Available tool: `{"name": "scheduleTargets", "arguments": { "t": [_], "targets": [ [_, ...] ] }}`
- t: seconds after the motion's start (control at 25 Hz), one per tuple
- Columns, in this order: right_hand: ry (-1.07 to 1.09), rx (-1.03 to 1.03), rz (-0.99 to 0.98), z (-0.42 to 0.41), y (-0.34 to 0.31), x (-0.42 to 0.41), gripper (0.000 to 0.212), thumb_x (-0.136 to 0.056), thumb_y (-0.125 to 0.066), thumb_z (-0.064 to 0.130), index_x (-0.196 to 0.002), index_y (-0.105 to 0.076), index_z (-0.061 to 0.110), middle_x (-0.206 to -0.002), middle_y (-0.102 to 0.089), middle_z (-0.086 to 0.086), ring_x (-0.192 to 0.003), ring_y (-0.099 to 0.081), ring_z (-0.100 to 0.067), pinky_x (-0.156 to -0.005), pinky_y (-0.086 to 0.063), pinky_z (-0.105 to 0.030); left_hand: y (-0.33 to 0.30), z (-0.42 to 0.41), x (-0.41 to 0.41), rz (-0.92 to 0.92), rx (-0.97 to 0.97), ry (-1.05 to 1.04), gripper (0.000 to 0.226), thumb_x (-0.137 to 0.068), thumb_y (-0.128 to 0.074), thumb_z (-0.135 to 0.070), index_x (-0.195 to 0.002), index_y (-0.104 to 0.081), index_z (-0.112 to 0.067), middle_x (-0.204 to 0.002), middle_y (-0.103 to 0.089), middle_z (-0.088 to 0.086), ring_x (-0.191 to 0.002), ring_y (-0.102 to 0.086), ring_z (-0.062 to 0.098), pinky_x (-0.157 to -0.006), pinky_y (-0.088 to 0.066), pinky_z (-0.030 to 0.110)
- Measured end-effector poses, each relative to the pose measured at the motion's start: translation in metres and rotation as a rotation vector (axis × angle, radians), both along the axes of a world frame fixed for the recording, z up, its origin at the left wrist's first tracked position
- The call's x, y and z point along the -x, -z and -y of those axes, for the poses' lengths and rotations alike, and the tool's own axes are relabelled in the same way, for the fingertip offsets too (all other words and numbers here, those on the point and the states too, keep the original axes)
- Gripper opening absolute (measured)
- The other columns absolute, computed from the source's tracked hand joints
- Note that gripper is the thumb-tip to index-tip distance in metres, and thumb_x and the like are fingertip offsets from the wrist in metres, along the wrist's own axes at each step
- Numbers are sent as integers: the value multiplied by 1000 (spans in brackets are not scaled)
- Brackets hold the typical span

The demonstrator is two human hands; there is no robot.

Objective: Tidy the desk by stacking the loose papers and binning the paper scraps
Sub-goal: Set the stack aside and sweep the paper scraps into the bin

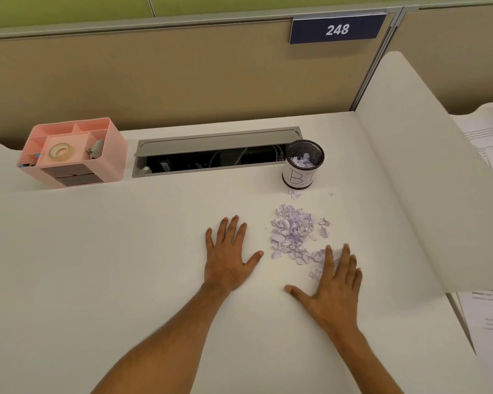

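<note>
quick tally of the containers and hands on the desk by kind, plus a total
pink organiser: 1
mesh bin: 1
hands, left hand and right hand: 2
total: 4

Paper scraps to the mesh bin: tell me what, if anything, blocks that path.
Nothing visible does. The scrap pile lies on bare desk just in front of the mesh bin, with only a few stray scraps between. The left hand lies flat beside the pile; the right hand touches its near edge.
</note>
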State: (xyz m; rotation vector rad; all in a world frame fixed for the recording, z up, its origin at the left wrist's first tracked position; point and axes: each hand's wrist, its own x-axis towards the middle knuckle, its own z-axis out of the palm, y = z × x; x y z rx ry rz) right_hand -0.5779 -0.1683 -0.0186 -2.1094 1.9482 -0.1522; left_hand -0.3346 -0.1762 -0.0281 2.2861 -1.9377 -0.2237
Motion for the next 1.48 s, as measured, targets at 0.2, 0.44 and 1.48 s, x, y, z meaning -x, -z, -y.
{"name": "scheduleTargets", "arguments": {
  "t": [0.2,0.44,1.48],
  "targets": [
    [-67,80,6,59,1,-22,103,-77,-36,84,-154,-13,20,-161,-3,-19,-146,-14,-41,-116,-22,-51,1,0,0,4,-1,4,81,-88,-25,-72,-150,-32,-21,-162,-17,0,-150,-7,21,-119,-7,54],
    [-261,107,-179,106,-19,-44,54,-88,-64,34,-139,-49,25,-137,-51,-17,-113,-55,-38,-68,-54,-39,0,0,0,6,-5,-1,82,-88,-23,-73,-150,-32,-21,-162,-17,0,-150,-7,21,-119,-7,55],
    [-407,126,-87,254,-136,-75,35,-82,-63,3,-114,-71,17,-113,-69,-12,-97,-61,-33,-70,-34,-27,0,1,-1,-16,-12,-11,80,-88,-26,-73,-150,-32,-22,-162,-15,-2,-151,-5,20,-117,-3,53]
  ]
}}
